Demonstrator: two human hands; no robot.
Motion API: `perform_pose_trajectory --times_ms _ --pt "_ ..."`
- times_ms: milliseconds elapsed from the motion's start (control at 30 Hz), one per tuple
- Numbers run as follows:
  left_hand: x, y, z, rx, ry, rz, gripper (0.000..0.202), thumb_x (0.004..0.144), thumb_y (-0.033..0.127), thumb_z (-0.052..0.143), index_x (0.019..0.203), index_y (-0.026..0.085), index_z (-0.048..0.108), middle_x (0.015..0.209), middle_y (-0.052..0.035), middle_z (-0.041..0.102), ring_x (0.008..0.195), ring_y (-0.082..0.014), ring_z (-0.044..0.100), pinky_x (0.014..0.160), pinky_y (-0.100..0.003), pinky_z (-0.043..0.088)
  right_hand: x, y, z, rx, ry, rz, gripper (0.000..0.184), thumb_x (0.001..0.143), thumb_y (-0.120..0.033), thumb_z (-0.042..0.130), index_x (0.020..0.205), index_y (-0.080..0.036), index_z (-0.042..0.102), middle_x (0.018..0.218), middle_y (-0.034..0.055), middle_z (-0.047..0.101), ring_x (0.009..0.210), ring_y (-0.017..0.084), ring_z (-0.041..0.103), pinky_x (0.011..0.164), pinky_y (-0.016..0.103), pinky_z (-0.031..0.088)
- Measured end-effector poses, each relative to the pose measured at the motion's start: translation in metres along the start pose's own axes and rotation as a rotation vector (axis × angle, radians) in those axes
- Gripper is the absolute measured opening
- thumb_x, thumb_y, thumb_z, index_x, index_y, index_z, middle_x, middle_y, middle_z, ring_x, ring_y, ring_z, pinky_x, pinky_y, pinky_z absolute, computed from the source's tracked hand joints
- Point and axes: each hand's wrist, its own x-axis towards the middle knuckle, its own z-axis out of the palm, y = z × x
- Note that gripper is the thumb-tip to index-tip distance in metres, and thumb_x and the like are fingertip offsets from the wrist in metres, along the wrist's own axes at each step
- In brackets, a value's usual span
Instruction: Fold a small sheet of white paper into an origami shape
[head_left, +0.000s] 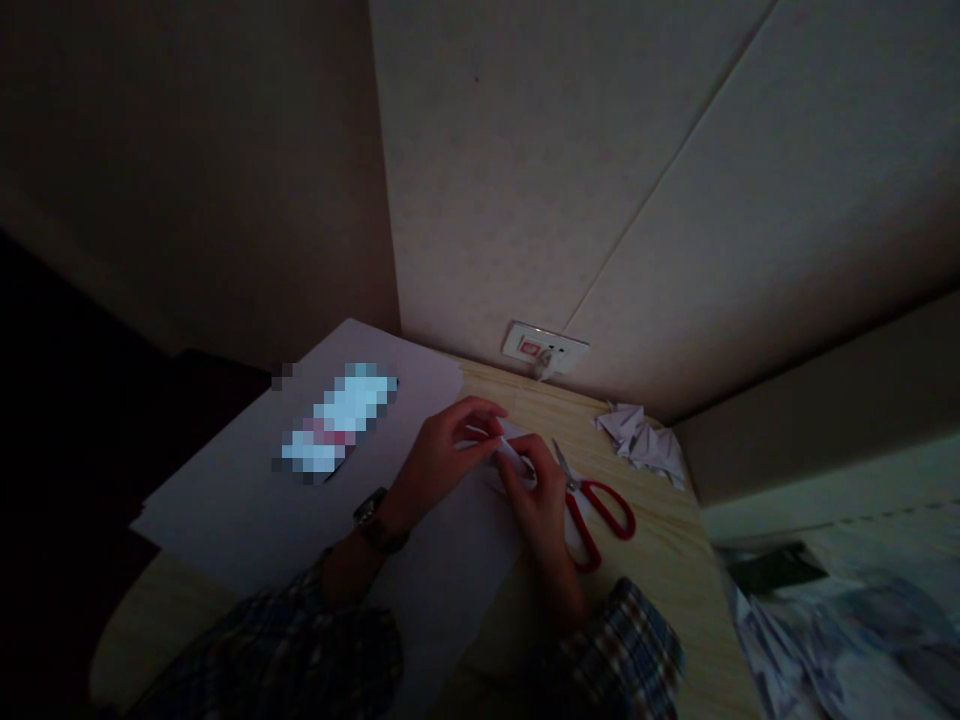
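A small piece of folded white paper (511,456) is held between my two hands above the sheets of white paper (427,560). My left hand (454,440), with a watch at the wrist, pinches its upper left end with thumb and fingertips. My right hand (536,480) grips the other end, its fingers curled and partly hiding it. Just right of my right hand lies a pair of scissors (574,484) with red handles, blades slightly apart. Part of the scissors is hidden behind that hand.
A lit phone (337,420), its screen blurred, lies on the paper at left. Several folded paper pieces (641,440) sit at the wooden table's (660,570) back right edge. A wall socket (545,347) with a plug is just behind. More folded papers (787,650) lie lower right.
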Motion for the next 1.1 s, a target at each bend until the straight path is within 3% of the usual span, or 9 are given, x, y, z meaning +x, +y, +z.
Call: perform_pose_trajectory --times_ms 633,967,1100 --pt "-0.0004 0.0020 0.0013 -0.011 0.039 0.040 0.019 0.071 0.017 0.073 0.089 0.017 0.067 0.080 0.0017 0.068 0.076 -0.0131 0.066 0.077 -0.025 0.055 -0.0012 0.0008 0.0019 0.045 0.000 0.028 0.007 0.086 -0.028 0.063 0.091 -0.023 0.062 0.086 -0.0011 0.066 0.080 0.017 0.060 0.074 0.028 0.047" --pt "0.0000 -0.0006 0.0020 0.022 0.005 0.057 0.022 0.072 0.015 0.072 0.093 0.018 0.069 0.087 0.0004 0.069 0.082 -0.0136 0.066 0.079 -0.025 0.055 -0.0004 0.0009 0.0010 0.004 0.043 -0.057 0.008 0.088 -0.025 0.061 0.080 -0.023 0.062 0.077 -0.0027 0.061 0.073 0.015 0.055 0.067 0.027 0.043" --pt "0.0006 -0.0051 0.0019 0.132 0.001 0.059 0.009 0.074 0.015 0.070 0.083 0.017 0.069 0.084 -0.0005 0.071 0.080 -0.0146 0.066 0.077 -0.026 0.054 0.0006 -0.0015 -0.0003 -0.023 0.085 -0.052 0.014 0.087 -0.026 0.062 0.074 -0.022 0.059 0.071 -0.0040 0.057 0.067 0.014 0.052 0.061 0.026 0.040"
